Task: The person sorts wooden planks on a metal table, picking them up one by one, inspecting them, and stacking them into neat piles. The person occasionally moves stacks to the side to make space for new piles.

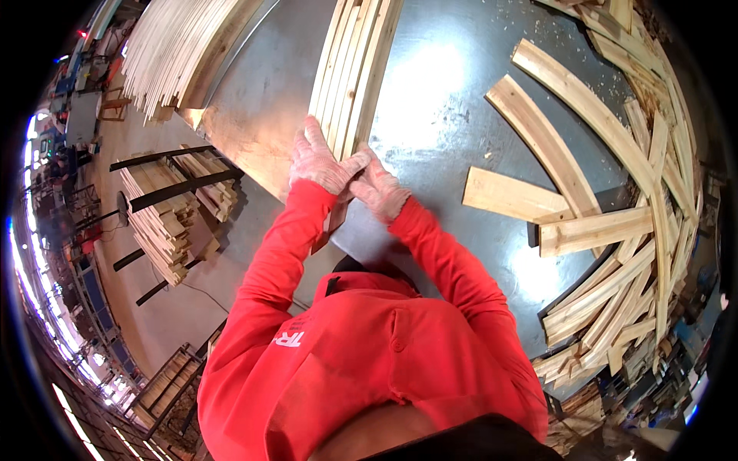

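A bundle of several long, pale wooden boards point(350, 77) lies side by side on the metal tabletop, stretching away from me. Its near end is between my hands. My left hand point(319, 160), in a light work glove, grips the bundle's left side, fingers pointing forward along it. From the right, my gloved right hand point(378, 187) closes around the same end, and the two hands touch and overlap there. The undersides of the boards and some of my fingers are hidden. A bit of board shows below my hands, close to my body.
The grey metal table point(430, 131) carries loose boards point(538, 138) at right, beside a big heap of offcuts point(615, 300). A large stack of thin slats point(181, 50) stands at far left. Below it, a rack point(165, 200) with black arms holds more boards.
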The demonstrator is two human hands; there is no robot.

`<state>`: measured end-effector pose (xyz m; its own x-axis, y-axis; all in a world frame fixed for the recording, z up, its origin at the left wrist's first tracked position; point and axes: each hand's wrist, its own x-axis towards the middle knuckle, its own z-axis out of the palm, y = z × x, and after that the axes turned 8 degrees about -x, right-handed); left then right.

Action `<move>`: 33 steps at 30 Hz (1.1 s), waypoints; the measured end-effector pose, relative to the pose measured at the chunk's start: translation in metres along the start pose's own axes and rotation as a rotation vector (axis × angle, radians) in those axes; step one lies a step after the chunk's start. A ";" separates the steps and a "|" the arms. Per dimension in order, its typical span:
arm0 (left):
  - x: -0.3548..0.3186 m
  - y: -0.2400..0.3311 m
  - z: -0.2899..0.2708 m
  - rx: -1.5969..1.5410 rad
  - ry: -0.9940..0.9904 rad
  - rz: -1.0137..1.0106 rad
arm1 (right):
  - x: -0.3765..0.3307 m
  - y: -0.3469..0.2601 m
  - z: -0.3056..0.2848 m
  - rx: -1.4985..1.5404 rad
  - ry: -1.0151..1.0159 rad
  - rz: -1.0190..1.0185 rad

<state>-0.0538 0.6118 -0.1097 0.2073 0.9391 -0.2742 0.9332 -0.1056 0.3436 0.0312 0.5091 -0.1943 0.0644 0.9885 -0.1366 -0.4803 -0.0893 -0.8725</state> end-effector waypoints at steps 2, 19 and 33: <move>0.000 0.002 0.010 0.069 0.019 -0.059 | 0.009 -0.029 -0.052 -0.688 -0.190 0.047; 0.245 -0.160 -0.153 0.843 0.109 -0.227 | 0.072 -0.251 -0.337 -2.334 0.515 0.482; 0.108 0.101 -0.016 -0.025 0.133 1.183 | 0.070 -0.220 -0.185 -2.145 0.132 0.209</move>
<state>0.0582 0.7079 -0.0902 0.9021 0.2897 0.3198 0.1770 -0.9243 0.3380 0.3029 0.5755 -0.0982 0.2449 0.9453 -0.2155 0.9673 -0.2232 0.1202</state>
